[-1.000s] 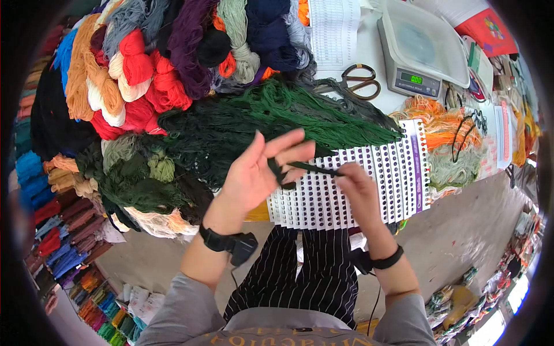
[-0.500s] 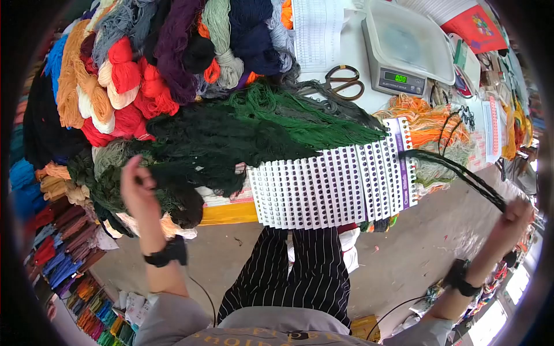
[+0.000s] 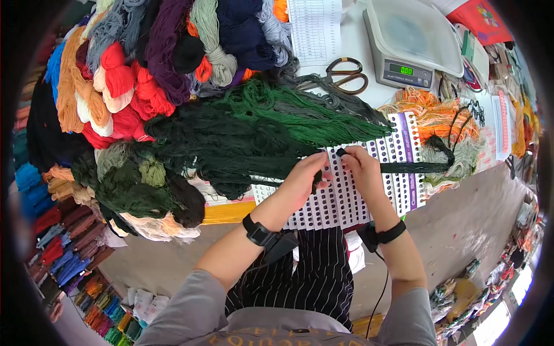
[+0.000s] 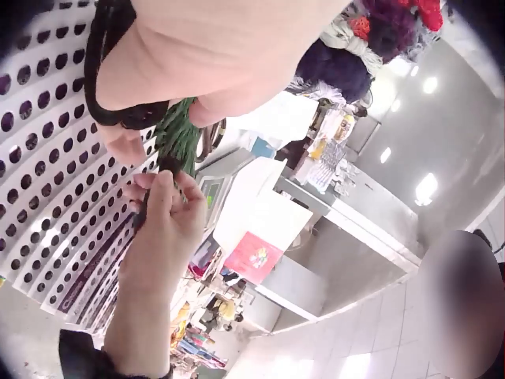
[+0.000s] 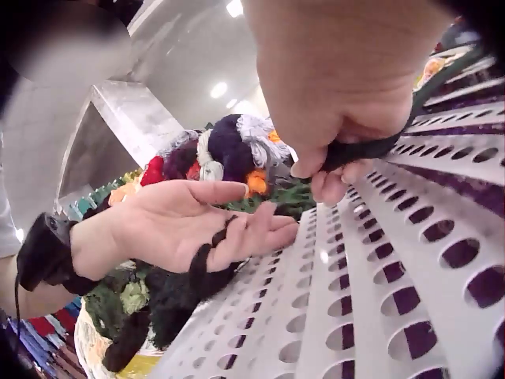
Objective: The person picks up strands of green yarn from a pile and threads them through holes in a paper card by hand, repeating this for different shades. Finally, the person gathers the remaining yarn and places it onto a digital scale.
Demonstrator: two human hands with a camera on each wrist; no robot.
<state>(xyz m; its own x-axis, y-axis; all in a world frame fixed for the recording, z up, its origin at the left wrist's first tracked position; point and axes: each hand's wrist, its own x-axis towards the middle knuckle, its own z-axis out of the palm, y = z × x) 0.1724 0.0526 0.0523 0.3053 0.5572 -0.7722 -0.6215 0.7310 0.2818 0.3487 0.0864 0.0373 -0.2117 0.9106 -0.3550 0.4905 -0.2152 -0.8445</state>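
My right hand (image 3: 367,177) pinches a dark strand of yarn (image 3: 412,168) between thumb and fingertips; its tail stretches right across the cards. Just to the left, my left hand (image 3: 294,187) is held palm up with fingers extended. A dark yarn loop (image 5: 200,272) winds around the left fingers in the right wrist view. Both hands hover over overlapping white cards with rows of punched holes (image 3: 340,207). Behind them spreads a loose heap of green yarn (image 3: 311,124) beside very dark green yarn (image 3: 231,138).
Scissors (image 3: 346,75) lie beyond the green yarn, left of a digital scale (image 3: 407,72) reading 0.00. A printed sheet (image 3: 316,34) is at the back. Red yarn skeins (image 3: 118,72) are piled at left, with orange yarn (image 3: 433,115) to the right.
My hands were close together, then swung wide apart, the right one drawing the dark strand far right. Now they are together again over the cards, and the strand's tail trails right.
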